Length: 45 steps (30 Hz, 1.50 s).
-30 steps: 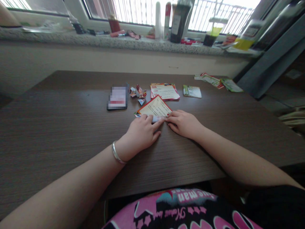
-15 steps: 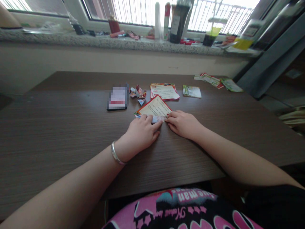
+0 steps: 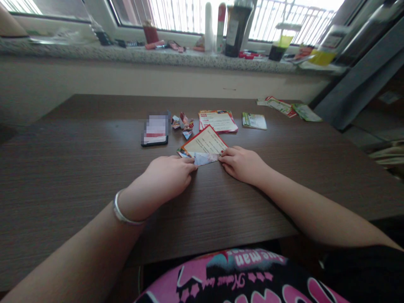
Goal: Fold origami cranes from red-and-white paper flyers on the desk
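Note:
A red-bordered printed paper sheet [image 3: 205, 143] lies on the dark wooden table [image 3: 78, 168], its near edge folded up into a strip [image 3: 204, 158]. My left hand [image 3: 167, 176] rests palm down with its fingertips pressed together on the left end of that fold. My right hand [image 3: 243, 164] presses its fingertips on the right end of the fold. Both hands lie low on the table top, fingers held close together.
Behind the sheet are a phone [image 3: 155, 130], small folded paper pieces [image 3: 184, 123], a stack of red leaflets [image 3: 217, 121], a green leaflet [image 3: 254, 121] and more leaflets [image 3: 285, 107] at the far right. Bottles and clutter line the windowsill [image 3: 189, 57].
My left hand has slid left and back along the folded edge, uncovering more of the strip. My right hand has stayed where it was.

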Available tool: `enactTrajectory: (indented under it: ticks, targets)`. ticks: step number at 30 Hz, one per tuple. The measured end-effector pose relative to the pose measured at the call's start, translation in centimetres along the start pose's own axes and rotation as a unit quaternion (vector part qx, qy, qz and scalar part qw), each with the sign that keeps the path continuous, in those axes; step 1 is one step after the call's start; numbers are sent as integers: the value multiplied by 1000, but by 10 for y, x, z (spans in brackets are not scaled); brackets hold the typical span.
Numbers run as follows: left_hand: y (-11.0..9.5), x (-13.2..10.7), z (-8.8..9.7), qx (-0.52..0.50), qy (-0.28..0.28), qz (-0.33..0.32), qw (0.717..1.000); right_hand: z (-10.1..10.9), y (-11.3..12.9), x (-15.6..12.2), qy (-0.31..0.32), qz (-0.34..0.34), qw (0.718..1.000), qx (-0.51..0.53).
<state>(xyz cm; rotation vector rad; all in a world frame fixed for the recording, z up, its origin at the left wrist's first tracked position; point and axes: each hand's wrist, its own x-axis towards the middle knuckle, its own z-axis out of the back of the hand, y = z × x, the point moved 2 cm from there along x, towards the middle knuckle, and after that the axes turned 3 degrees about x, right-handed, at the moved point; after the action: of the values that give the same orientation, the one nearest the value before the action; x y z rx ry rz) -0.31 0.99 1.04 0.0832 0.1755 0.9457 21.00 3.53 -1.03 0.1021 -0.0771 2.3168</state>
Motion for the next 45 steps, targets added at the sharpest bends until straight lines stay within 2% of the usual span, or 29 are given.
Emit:
enactTrajectory:
  ticks: [9,16,18,21,26,33,45]
  targets:
    - [12,2,-2,-21,-10,-21,1000,-4,-2,-4,-15,32,999,5]
    - [-2,6,-6,-10,-60,-35,998,-9,-2,-2,-41,102,994,20]
    - [-8,5,-8,4,-72,-14,997,-9,-1,-1,-44,104,993,27]
    - [-16,4,-10,14,-87,26,996,-8,0,2,-45,97,994,35]
    - [-19,4,-7,15,-84,30,996,-1,1,2,-24,62,997,27]
    - [-12,5,-7,8,-65,26,997,10,-6,-3,12,-9,1000,18]
    - [6,7,-7,6,-35,21,999,17,-31,-15,57,-50,997,30]
